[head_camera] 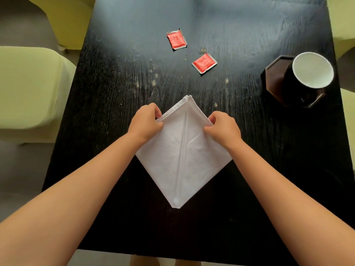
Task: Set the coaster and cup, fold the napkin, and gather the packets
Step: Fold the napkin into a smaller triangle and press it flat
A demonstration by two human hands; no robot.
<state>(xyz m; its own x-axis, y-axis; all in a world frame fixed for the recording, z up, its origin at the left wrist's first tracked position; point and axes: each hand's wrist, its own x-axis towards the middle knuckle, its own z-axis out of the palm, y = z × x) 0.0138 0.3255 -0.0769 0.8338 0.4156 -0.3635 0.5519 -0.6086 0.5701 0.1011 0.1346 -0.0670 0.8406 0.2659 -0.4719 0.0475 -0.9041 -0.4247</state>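
Observation:
A white napkin [182, 160] lies as a diamond on the dark table, its top corner layered and a crease running down its middle. My left hand [146, 121] pinches its upper left edge, and my right hand [222, 127] pinches its upper right edge. Two red packets lie apart beyond the napkin: one [176, 39] farther back, the other [204, 62] nearer and to the right. At the right side, a black cup [309, 73] with a white inside stands on a dark hexagonal coaster [274, 81].
The black wooden table [115, 83] fills the view, with crumbs and smudges near its middle. Pale green chairs [28, 87] stand along the left side, and more pale green seating shows at the right edge [345, 45].

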